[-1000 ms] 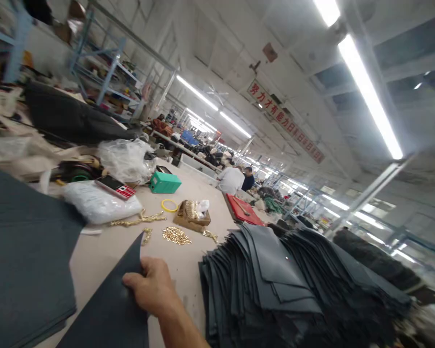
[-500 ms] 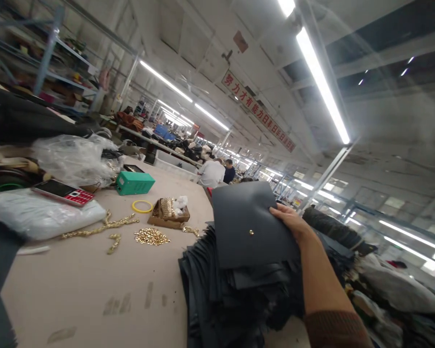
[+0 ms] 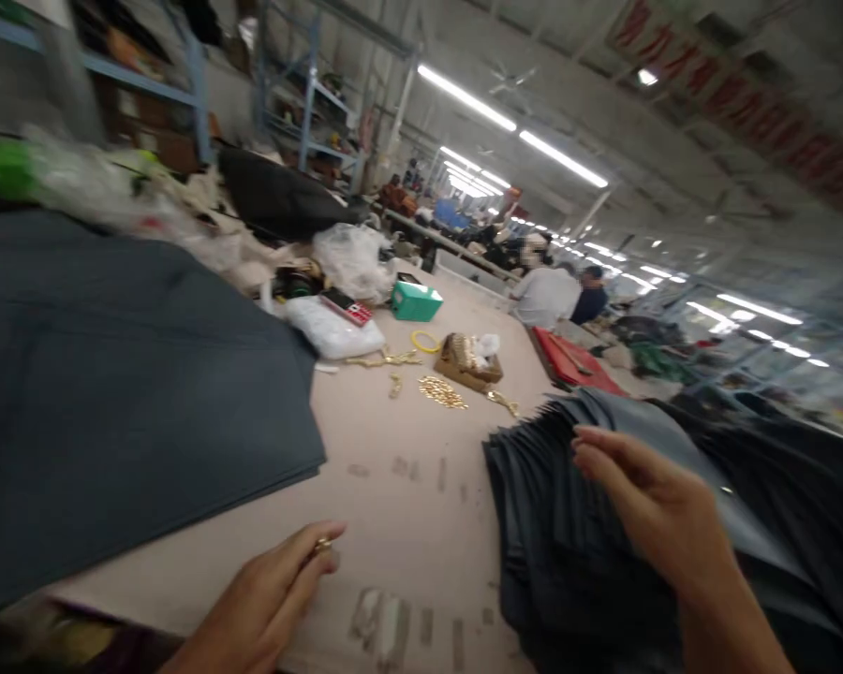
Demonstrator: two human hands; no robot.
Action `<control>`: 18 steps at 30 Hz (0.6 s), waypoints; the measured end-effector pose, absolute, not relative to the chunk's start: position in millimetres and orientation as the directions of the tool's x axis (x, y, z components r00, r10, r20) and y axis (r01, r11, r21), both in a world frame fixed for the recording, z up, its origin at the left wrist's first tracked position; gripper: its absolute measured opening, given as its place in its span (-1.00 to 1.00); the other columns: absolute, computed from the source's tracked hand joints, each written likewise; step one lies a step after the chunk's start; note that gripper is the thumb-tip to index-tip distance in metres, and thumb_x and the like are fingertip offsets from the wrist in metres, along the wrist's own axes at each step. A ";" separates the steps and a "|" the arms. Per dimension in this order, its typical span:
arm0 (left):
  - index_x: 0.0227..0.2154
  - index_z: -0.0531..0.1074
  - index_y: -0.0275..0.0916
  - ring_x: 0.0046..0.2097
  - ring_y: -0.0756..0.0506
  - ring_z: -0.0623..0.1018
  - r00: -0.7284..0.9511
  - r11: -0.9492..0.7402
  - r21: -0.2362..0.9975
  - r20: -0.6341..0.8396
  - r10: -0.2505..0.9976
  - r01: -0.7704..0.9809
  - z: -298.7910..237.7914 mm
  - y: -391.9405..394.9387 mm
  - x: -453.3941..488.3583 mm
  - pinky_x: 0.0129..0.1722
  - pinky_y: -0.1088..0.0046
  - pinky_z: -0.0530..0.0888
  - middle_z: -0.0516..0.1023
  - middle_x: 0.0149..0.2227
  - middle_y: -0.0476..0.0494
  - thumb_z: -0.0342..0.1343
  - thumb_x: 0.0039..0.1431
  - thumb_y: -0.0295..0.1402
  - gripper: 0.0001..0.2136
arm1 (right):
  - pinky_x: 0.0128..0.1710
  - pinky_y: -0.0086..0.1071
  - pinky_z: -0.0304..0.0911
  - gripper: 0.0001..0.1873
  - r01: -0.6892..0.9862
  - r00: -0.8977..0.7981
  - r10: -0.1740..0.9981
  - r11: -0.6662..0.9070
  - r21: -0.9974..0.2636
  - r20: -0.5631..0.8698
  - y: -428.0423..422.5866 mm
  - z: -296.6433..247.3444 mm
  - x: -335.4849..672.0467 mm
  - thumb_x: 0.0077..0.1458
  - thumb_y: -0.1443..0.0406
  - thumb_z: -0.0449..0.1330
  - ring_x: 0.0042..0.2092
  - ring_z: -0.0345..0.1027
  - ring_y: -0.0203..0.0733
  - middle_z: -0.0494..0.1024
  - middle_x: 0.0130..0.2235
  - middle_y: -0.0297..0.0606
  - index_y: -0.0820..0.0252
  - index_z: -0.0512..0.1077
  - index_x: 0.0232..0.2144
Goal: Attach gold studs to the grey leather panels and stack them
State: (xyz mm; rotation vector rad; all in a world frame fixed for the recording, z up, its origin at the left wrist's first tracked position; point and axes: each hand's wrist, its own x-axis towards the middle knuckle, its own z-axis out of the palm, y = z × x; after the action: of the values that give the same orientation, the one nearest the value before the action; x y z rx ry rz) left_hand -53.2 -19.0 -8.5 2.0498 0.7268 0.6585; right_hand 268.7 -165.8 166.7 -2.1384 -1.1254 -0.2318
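My left hand (image 3: 273, 594) is low over the table's front, thumb and fingers pinched on a small gold metal piece (image 3: 322, 544). To the right, my right hand (image 3: 650, 501) is over a thick stack of dark grey leather-like sheets (image 3: 548, 505); its thumb and fingertips are slightly apart with nothing between them. A sheet with a small gold stud (image 3: 726, 490) lies on top beside that hand. A second pile of flat dark grey sheets (image 3: 147, 374) covers the left of the table. Small gold pieces (image 3: 442, 392) form a heap farther back.
On the pale table (image 3: 393, 505), a small brown box (image 3: 464, 374) holds gold chain. Near it are a yellow ring (image 3: 425, 342), a green box (image 3: 416, 301) and a phone (image 3: 347, 307) on a white plastic package (image 3: 333, 332). Red material (image 3: 576, 360) lies behind the stack. Two people sit farther back.
My right hand has let go of the studded sheet, which now lies on the right-hand stack. My view has turned left, and my left hand has come into sight with a gold piece.
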 end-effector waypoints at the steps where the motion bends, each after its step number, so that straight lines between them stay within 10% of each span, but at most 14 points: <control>1: 0.03 0.42 -0.05 -0.03 -0.10 0.59 0.694 -0.436 0.854 0.130 0.709 0.285 -10.3 -20.1 -61.1 -0.02 0.46 0.53 0.62 -0.10 -0.01 -0.14 0.39 -0.23 -0.70 | -0.14 -0.25 0.43 -0.67 0.801 0.520 0.760 -0.277 -0.530 0.389 -152.6 148.4 241.7 0.06 0.06 0.27 -0.20 0.54 -0.03 0.66 -0.22 -0.18 0.08 0.61 -0.19; 8: 0.14 0.32 -0.14 0.14 -0.08 0.47 0.668 -0.364 0.879 0.072 0.740 0.308 -4.6 -22.9 -72.7 0.20 0.38 0.36 0.49 0.13 -0.15 -0.14 0.38 -0.30 -0.66 | -0.25 -0.49 0.40 -0.79 0.620 0.080 0.976 0.109 -0.777 0.201 -81.0 58.3 100.9 0.14 0.37 0.18 -0.30 0.52 -0.26 0.65 -0.30 -0.32 0.09 0.58 -0.21; 18: -0.03 0.41 -0.24 0.08 -0.07 0.50 0.615 -0.296 0.913 0.066 0.786 0.281 7.2 -12.9 -90.8 0.13 0.39 0.42 0.54 0.02 -0.20 -0.18 0.30 -0.50 -0.68 | -0.29 -0.50 0.40 -0.79 0.520 0.125 0.975 0.095 -0.849 0.186 -52.8 30.7 50.5 0.09 0.36 0.16 -0.34 0.53 -0.25 0.65 -0.37 -0.34 0.10 0.60 -0.32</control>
State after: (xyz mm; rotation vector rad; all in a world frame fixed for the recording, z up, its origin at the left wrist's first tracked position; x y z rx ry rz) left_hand -90.8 -12.9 7.2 1.8564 0.8558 0.6439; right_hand 50.5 -52.8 30.7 -1.5431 -1.5126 0.6669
